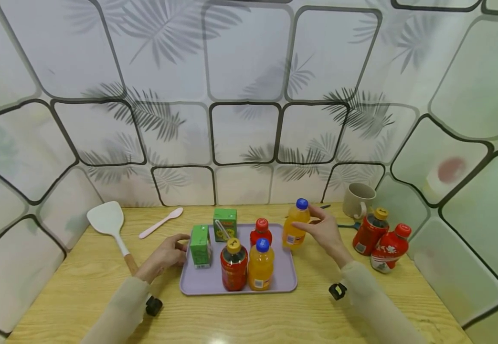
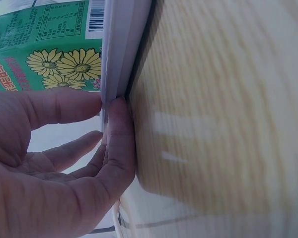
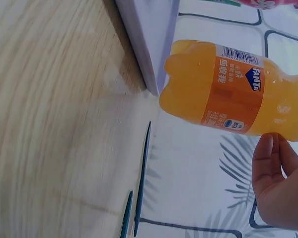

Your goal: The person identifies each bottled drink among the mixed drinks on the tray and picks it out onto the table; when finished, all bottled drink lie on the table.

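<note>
- Left hand (image 1: pixel 170 253): pinches the lilac tray (image 1: pixel 203 283) at its left rim; I would keep that steady.
- Right hand (image 1: pixel 325 231): grips the orange bottle (image 1: pixel 292 235) high, beside the tray's right rim; best kept upright, clear of neighbouring bottles.

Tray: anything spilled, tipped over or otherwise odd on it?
Nothing stands out. The two green cartons and three bottles on the tray stand upright, no spill shows, and the orange bottle in the right hand is capped.
</note>
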A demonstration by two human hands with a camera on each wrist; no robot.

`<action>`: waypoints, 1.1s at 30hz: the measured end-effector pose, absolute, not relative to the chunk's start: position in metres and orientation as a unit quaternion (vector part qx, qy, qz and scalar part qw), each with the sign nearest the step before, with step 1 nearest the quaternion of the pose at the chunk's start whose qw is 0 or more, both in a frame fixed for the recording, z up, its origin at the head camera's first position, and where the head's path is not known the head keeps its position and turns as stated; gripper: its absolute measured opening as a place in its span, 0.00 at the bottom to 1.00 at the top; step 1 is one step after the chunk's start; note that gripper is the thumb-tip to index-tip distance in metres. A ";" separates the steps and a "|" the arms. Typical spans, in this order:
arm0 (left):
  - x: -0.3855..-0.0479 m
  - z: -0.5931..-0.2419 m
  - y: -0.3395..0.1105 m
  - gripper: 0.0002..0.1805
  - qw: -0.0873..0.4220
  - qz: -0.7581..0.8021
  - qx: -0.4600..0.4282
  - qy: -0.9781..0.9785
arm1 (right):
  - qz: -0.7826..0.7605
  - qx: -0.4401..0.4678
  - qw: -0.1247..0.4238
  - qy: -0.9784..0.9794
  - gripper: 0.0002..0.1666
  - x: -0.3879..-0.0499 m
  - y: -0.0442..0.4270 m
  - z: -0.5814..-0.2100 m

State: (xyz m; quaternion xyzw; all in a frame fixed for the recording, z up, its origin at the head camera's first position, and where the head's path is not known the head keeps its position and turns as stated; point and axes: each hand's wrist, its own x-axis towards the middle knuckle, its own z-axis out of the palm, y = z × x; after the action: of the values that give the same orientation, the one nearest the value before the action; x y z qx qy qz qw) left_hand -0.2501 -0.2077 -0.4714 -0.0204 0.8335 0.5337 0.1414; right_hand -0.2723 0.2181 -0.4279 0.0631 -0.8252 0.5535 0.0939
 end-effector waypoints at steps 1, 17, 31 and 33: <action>-0.250 -0.472 -0.208 0.36 0.141 0.533 -0.021 0.834 | 0.550 0.062 0.100 -0.827 0.40 -0.271 0.220 -0.428; -0.252 -0.470 -0.204 0.36 0.140 0.517 -0.024 0.844 | 0.531 0.001 0.158 -0.833 0.41 -0.249 0.261 -0.428; -0.254 -0.470 -0.204 0.36 0.141 0.516 -0.031 0.844 | 0.509 -0.055 0.170 -0.842 0.43 -0.236 0.292 -0.429; -0.253 -0.470 -0.205 0.35 0.143 0.518 -0.035 0.843 | 0.509 -0.061 0.171 -0.842 0.43 -0.236 0.296 -0.430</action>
State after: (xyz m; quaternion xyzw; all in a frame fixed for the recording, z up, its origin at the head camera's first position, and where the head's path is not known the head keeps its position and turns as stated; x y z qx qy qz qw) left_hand -0.2533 -0.2048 -0.4703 -0.0346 0.8426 0.5181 0.1427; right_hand -0.2359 0.2956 -0.4304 -0.0614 -0.8415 0.5086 0.1714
